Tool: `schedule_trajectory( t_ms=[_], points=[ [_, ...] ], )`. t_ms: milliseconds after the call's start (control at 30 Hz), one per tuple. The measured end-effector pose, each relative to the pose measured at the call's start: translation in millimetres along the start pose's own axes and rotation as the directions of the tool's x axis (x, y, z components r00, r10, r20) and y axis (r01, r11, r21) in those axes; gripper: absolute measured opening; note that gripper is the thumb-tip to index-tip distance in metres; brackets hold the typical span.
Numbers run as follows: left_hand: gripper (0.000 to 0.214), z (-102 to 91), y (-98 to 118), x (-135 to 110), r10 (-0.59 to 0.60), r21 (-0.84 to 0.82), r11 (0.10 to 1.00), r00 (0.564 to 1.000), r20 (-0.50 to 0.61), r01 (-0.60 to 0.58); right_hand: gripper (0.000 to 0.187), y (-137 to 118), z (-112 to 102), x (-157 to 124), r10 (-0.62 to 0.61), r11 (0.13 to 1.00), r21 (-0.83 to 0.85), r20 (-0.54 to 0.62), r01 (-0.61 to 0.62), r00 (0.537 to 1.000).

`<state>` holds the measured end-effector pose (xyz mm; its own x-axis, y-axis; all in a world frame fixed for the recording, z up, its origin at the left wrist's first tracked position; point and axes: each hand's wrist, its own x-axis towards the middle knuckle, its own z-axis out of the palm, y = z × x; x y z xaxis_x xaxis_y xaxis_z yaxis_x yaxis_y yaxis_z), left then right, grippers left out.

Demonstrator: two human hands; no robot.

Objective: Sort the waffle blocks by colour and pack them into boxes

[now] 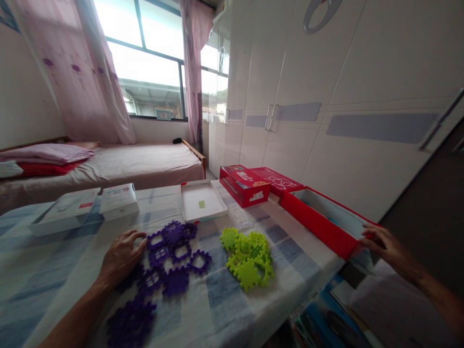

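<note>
left hand (121,258) flat, open on purple tiles (170,261); right hand (386,246) grips red box (319,220) end, long axis running away-left; one green pile (248,258)

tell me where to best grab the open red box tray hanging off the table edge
Probably the red box tray by its near corner, coming from the right, where the right hand already touches it. That corner overhangs the table, so fingers can wrap around its thin upright wall.
</note>
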<state>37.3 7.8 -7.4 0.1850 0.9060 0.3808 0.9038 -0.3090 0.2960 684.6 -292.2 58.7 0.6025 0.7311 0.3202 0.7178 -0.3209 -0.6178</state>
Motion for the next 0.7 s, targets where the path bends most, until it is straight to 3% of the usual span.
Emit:
schedule_trajectory(
  t_ms=[267,400,467,533,633,700],
  points=[
    [0.039,2.1,-1.2,0.7,-0.003,-0.02,1.0,1.0,-0.02,0.002,0.039,2.3,0.8,3.9,-0.05,0.995,-0.084,0.026,0.052,0.998],
    [0.041,-1.4,4.1,-0.5,-0.003,-0.005,1.0,0.999,-0.034,0.003,0.057,-6.8,-5.4,-3.2,-0.095,0.929,-0.364,-0.078,0.06,0.992],
    [0.041,-3.6,7.5,-1.1,-0.018,0.005,1.0,0.999,-0.029,0.018,0.061,-27.9,-5.1,-7.3,-0.189,0.868,-0.489,-0.171,0.083,0.967],
    [0.04,-4.5,9.6,-1.3,-0.038,0.018,0.999,0.999,-0.022,0.039,0.057,-61.9,3.4,-9.0,-0.295,0.847,-0.507,-0.2,0.159,0.934],
    [0.04,-3.8,10.4,-1.4,-0.057,0.034,0.998,0.998,-0.032,0.058,0.048,-128.1,37.3,-7.0,-0.407,0.862,-0.365,-0.086,0.351,0.909],
    [0.04,-3.3,10.9,-1.6,-0.055,0.035,0.998,0.997,-0.046,0.056,0.042,-173.5,72.3,-4.2,-0.524,0.814,-0.259,0.058,0.519,0.85]
  ],
)
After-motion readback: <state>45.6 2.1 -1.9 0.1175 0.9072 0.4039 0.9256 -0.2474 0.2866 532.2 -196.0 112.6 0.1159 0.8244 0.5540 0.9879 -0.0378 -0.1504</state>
